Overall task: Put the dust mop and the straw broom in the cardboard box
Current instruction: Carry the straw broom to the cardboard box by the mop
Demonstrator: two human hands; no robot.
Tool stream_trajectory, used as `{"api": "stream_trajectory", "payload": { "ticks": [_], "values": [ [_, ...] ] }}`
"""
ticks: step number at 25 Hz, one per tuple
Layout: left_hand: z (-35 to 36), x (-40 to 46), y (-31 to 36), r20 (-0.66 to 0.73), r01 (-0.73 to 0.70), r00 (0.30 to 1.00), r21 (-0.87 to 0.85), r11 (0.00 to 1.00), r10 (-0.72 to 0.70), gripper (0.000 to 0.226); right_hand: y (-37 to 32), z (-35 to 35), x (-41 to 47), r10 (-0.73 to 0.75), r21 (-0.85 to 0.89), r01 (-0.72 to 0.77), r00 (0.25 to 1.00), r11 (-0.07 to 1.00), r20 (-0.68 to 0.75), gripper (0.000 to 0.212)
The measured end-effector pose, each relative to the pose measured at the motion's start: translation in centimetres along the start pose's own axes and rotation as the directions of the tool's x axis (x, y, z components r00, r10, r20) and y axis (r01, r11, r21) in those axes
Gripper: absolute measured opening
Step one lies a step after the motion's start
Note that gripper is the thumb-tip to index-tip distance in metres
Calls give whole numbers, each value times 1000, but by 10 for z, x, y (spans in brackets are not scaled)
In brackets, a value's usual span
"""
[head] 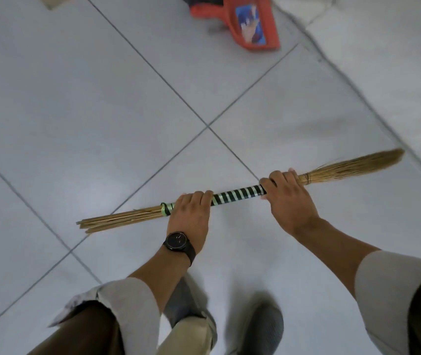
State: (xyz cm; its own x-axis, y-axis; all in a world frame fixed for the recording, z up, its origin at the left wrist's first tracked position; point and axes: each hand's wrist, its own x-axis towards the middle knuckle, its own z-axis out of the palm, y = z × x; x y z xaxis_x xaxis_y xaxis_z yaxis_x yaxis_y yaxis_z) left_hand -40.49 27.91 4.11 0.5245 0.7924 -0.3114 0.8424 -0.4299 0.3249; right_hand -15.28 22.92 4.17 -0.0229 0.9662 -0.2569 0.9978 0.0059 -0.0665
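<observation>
I hold the straw broom (237, 195) level above the tiled floor, across my body. Its middle is wrapped in black and pale green striped tape. The bare stick ends point left and the brush of straw fans out to the right. My left hand (191, 213), with a black watch on the wrist, grips the left end of the taped part. My right hand (287, 193) grips where the tape meets the straw. Neither the dust mop nor the cardboard box is in view.
An orange plastic dustpan (251, 21) with a blue sticker lies on the floor at the top centre. Pale grey floor tiles (76, 98) spread all around. My own legs and a grey shoe (260, 326) show at the bottom.
</observation>
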Motion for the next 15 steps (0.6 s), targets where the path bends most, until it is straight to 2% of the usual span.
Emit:
{"api": "stream_trajectory", "payload": {
  "ticks": [5,9,12,15],
  "values": [
    [-318,-31,-9,-176,35,984,-9,999,-36,49,-73,-311,54,-91,26,96,981,995,-171,27],
    [-578,-48,-34,-365,48,930,-2,999,-45,42,-150,-553,112,-137,20,153,931,988,-338,29],
    [-710,-51,-59,-462,90,884,12,996,-74,40,-196,-673,155,-167,0,183,899,983,-405,30],
    [-791,-39,-96,-531,140,839,-4,990,-121,43,-236,-747,214,-217,-5,245,850,970,-481,28]
  ]
}}
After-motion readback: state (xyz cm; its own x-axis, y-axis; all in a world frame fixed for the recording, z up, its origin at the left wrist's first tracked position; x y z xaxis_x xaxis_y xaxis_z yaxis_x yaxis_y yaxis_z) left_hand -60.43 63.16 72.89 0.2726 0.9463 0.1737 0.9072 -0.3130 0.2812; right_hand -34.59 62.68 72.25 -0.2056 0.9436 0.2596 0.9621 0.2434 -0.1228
